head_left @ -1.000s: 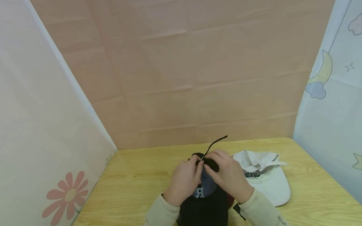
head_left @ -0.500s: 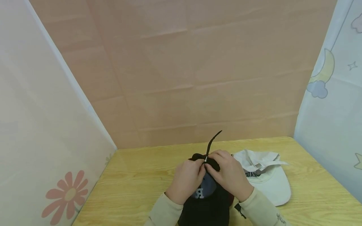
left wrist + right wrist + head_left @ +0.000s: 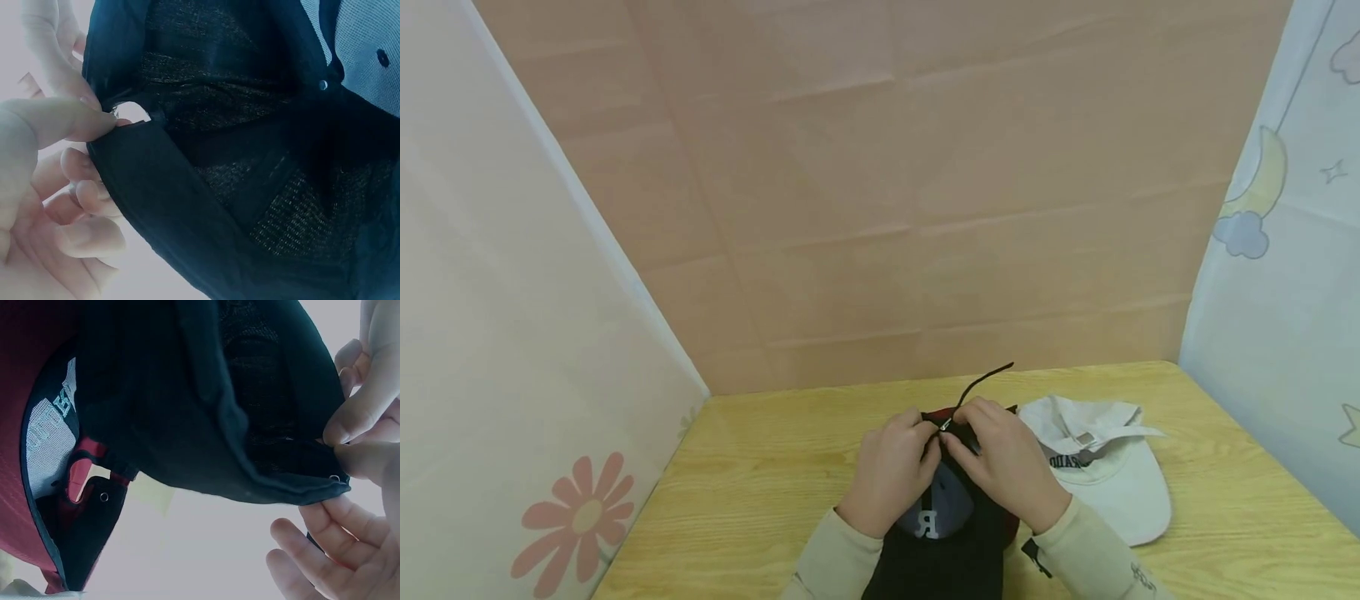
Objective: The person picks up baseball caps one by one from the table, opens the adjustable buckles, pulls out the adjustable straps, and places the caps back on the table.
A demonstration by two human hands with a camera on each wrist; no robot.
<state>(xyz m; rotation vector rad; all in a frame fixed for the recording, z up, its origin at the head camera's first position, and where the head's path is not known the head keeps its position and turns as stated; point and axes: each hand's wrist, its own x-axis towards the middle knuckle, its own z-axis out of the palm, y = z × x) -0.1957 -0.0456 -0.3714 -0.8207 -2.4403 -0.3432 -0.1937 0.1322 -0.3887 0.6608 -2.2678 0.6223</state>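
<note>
A black cap (image 3: 936, 562) stands in the head view with its brim toward me, its grey-blue lining and a white letter showing. At its back edge is a small metal buckle (image 3: 946, 424), with a thin black strap end (image 3: 983, 381) sticking up to the right. My left hand (image 3: 889, 468) pinches the band beside the buckle between thumb and finger. On the buckle's other side my right hand (image 3: 1006, 457) pinches the strap. Both thumbs meet at the band in the wrist views, where the cap's inner sweatband (image 3: 169, 200) shows.
A dark red cap (image 3: 31, 469) is close beside the black one, mostly hidden in the head view. To the right a white cap (image 3: 1123, 492) lies on the wooden table (image 3: 760, 483), its strap loose. Cloth walls (image 3: 820, 208) stand around the table.
The strap end rose upright, then swung down to the right. My left hand shifted slightly right, then back a little. The black cap tilted, showing some red behind it.
</note>
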